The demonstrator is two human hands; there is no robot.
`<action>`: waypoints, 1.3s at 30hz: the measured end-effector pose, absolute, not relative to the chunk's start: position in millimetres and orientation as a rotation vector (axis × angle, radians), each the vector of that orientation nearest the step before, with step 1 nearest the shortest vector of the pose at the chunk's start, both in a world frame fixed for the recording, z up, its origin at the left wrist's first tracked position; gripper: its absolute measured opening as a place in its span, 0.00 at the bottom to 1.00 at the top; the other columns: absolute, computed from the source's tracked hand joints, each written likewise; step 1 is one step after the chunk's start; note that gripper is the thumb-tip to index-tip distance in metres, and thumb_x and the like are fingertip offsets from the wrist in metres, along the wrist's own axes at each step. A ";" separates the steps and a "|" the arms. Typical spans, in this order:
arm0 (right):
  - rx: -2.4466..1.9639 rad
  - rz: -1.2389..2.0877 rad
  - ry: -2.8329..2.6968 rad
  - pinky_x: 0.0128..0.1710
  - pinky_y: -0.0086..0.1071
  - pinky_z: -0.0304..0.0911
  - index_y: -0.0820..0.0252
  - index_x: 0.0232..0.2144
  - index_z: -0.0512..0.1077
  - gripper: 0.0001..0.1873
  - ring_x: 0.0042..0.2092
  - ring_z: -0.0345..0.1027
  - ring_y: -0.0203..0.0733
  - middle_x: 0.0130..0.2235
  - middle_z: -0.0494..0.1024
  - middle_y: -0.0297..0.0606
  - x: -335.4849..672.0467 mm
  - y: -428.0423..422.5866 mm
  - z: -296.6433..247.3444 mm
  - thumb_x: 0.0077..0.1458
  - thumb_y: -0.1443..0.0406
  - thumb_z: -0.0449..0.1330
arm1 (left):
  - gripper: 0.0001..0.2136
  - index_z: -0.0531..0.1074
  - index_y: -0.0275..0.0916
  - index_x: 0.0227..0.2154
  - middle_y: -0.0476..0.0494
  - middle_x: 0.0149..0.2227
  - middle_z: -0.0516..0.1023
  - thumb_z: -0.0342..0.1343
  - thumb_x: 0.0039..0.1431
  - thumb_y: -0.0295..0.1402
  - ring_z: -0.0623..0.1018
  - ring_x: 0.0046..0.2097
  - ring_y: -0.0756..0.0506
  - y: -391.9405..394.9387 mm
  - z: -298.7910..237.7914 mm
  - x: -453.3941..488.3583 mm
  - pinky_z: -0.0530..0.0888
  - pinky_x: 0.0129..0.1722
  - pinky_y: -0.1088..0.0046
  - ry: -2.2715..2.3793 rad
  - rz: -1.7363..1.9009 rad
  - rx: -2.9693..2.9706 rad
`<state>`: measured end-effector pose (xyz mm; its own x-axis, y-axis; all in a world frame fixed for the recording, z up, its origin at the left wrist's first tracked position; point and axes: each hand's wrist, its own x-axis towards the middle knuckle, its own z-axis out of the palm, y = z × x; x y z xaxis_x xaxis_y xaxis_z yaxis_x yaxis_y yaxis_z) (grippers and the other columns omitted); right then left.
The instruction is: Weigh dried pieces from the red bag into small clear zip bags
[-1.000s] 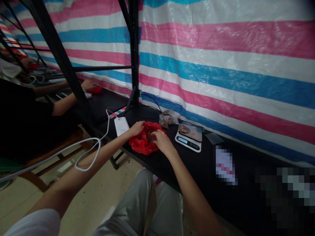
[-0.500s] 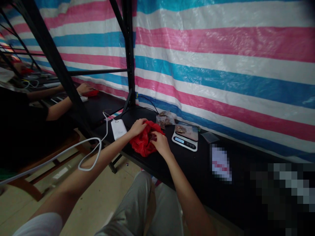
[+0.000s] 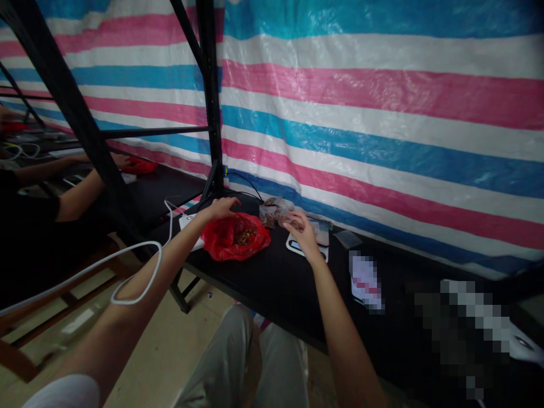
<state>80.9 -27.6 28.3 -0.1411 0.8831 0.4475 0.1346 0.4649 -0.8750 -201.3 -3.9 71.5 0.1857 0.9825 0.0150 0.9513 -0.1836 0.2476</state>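
L hand (image 3: 224,208) was at red bag's (image 3: 221,239) far rim, fingers loosely parted; contact unclear. Bag sat on black table (image 3: 272,283), mouth open, brown bits (image 3: 244,237) inside. R hand (image 3: 302,229) & white scale (image 3: 293,245) were R of bag, hand partly covering scale, fingers curled; couldn't tell if holding anything. Clear sachets (image 3: 268,216) lay behind bag, to R.

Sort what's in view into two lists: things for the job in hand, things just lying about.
Likely for the job:
red bag with brown bits inside, beside the left hand
scale, partly hidden by the right hand
small clear bags

Likely just lying about:
white device
white cable
pixelated thing, unidentifiable
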 end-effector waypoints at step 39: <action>-0.974 0.541 -1.475 0.49 0.40 0.60 0.60 0.41 0.71 0.19 0.47 0.67 0.44 0.45 0.74 0.42 165.1 10.6 45.3 0.45 0.60 0.59 | 0.20 0.75 0.30 0.37 0.39 0.36 0.78 0.61 0.43 0.41 0.76 0.38 0.44 36.3 17.1 11.9 0.71 0.41 0.69 0.725 1.328 1.743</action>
